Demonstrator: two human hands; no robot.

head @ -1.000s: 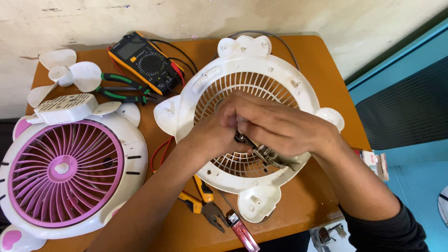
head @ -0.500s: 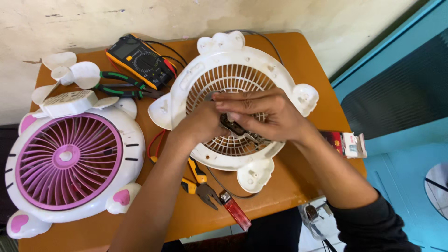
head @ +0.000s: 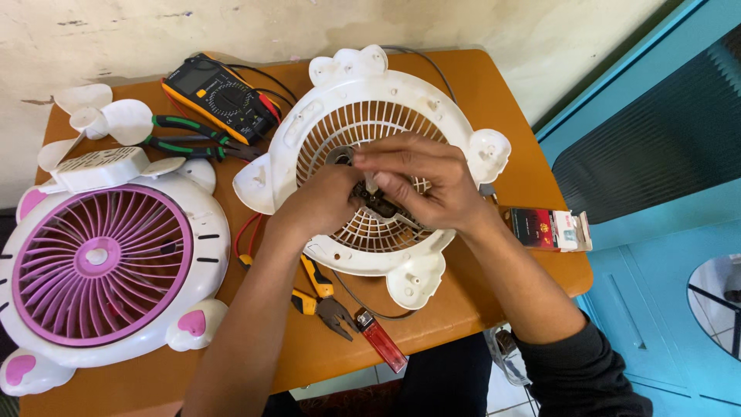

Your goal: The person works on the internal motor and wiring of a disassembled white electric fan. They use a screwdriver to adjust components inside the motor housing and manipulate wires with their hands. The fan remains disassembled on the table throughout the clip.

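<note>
White fan grille lies flat on the wooden counter, its slatted face up and its long axis running from the eared top edge near the wall to the single foot nearest the person. Over its centre, the left hand and the right hand meet; both grips are clenched on a small dark motor part, with a thin metal shaft pinched upright in the right fingers. Left of it sit a pink fan, a multimeter, green-handled pliers, orange-handled pliers and a red lighter.
</note>
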